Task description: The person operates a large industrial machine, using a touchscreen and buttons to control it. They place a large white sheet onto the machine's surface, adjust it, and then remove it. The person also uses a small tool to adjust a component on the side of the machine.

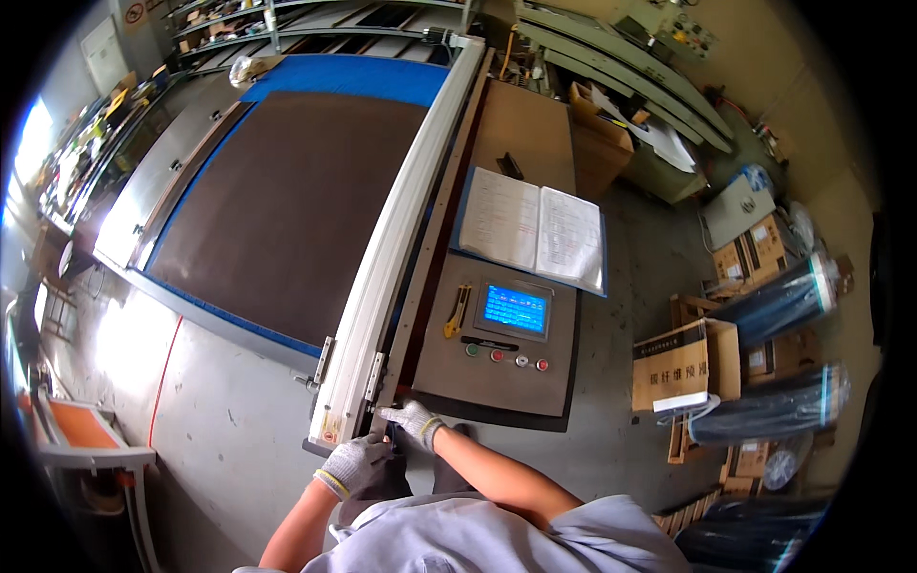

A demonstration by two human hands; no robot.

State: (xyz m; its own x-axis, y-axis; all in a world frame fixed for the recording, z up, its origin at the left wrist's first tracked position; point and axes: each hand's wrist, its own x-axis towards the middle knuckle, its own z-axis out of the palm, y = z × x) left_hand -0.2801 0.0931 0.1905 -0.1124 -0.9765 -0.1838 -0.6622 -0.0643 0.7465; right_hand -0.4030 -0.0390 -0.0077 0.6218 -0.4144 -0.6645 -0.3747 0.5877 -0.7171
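Both my hands wear grey knit gloves with yellow-edged cuffs and meet at the near end of a long white beam on a flatbed machine. My left hand is just below the beam's end, fingers curled in toward a small dark part; what it grips is too small to make out. Slightly higher and to the right, my right hand reaches to the beam's corner by a metal bracket. Its fingers are drawn together at the edge, and whatever is between them is hidden. A dark brown sheet covers the blue bed.
The control panel at right holds a lit blue screen, push buttons, a yellow utility knife, a black marker and an open binder. Cartons and film-wrapped rolls stand farther right. An orange-topped cart is at left.
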